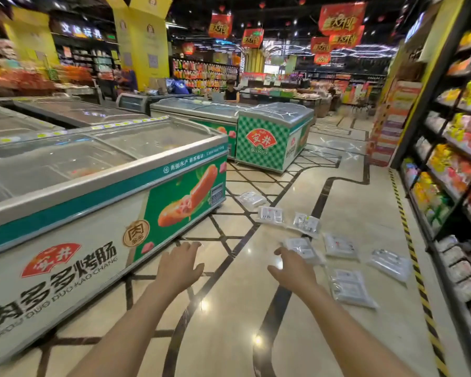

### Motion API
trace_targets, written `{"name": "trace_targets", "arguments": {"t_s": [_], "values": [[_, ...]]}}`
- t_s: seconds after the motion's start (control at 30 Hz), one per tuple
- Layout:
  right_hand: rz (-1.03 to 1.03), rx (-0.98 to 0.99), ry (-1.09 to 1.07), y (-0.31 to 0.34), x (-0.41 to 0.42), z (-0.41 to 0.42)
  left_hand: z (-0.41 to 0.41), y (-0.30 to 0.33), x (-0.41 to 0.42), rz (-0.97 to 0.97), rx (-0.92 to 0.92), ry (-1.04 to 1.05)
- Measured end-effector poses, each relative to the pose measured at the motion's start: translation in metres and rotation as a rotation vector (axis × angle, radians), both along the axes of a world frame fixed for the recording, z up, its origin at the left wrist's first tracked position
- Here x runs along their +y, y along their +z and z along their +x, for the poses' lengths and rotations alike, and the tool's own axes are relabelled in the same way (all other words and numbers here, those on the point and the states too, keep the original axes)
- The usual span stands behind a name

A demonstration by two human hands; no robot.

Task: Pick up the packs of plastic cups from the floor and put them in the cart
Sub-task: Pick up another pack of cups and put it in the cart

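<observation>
Several clear packs of plastic cups lie scattered on the shiny tiled floor ahead and to my right. The nearest pack (350, 288) lies right of my right forearm. Another pack (303, 250) shows just past my right fingertips, and a third (390, 263) lies near the shelf. The farthest pack (250, 199) rests by the freezer's corner. My left hand (180, 263) is stretched forward, fingers relaxed, holding nothing. My right hand (291, 269) reaches forward too, fingers loosely spread and empty, above the floor. No cart is in view.
A long chest freezer (93, 191) with a sausage advert runs along my left. A green checked freezer (272, 137) stands farther ahead. Stocked shelves (452, 164) line the right, edged by a yellow-black floor stripe (416, 268). A person stands far back behind the freezers.
</observation>
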State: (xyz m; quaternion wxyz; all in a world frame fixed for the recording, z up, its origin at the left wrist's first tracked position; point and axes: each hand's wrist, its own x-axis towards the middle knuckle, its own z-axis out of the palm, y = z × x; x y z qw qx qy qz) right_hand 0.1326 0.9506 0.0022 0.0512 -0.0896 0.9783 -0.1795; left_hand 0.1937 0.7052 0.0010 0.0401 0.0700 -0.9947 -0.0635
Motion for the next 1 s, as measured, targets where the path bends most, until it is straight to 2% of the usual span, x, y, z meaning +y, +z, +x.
{"name": "trace_targets", "arguments": {"t_s": [0.3, 0.6, 0.87, 1.0], "values": [[0.012, 0.052, -0.070, 0.021, -0.018, -0.205, -0.228, 0.023, -0.014, -0.053, 0.018, -0.106], [0.039, -0.012, -0.092, -0.008, -0.045, -0.388, -0.424, -0.005, -0.046, -0.145, -0.076, -0.175], [0.031, 0.017, -0.157, 0.000, -0.070, -0.599, -0.656, 0.003, -0.078, -0.140, -0.075, -0.219], [0.045, -0.033, -0.201, -0.011, -0.070, -0.680, -0.746, -0.008, -0.075, -0.156, -0.116, -0.282]]}}
